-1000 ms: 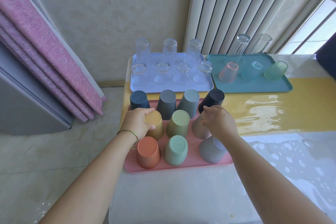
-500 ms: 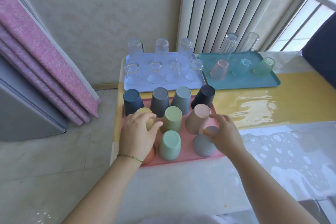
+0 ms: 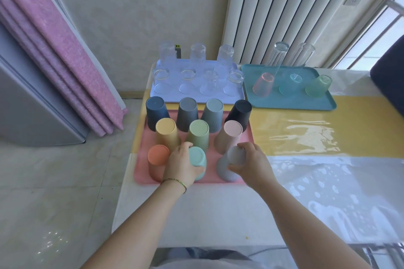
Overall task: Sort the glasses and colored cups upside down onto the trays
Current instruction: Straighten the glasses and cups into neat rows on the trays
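Note:
A pink tray [image 3: 247, 137] near the table's left front holds several upside-down coloured cups in three rows. My left hand [image 3: 181, 165] is wrapped around the mint cup [image 3: 197, 156] in the front row. My right hand [image 3: 251, 165] grips the light grey cup [image 3: 235, 155] beside it. An orange cup [image 3: 158, 155] stands at the front left. Behind them stand a yellow cup [image 3: 166, 129], a green cup [image 3: 199, 130] and a pink cup [image 3: 232, 131]. A lavender tray [image 3: 196, 99] at the back carries several inverted clear glasses. A teal tray [image 3: 290, 102] holds tinted cups and two tall glasses.
A white radiator [image 3: 284, 6] stands against the back wall. A folded pink mat [image 3: 54, 50] leans at the left beside a grey appliance [image 3: 26, 105]. A dark chair back [image 3: 389, 76] is at the right edge. The glossy yellow and white table cover [image 3: 317, 137] stretches to the right.
Both hands have moved back toward me along the pink tray, from the middle row to the front row. The left hand has closed on the mint cup and the right on the grey cup.

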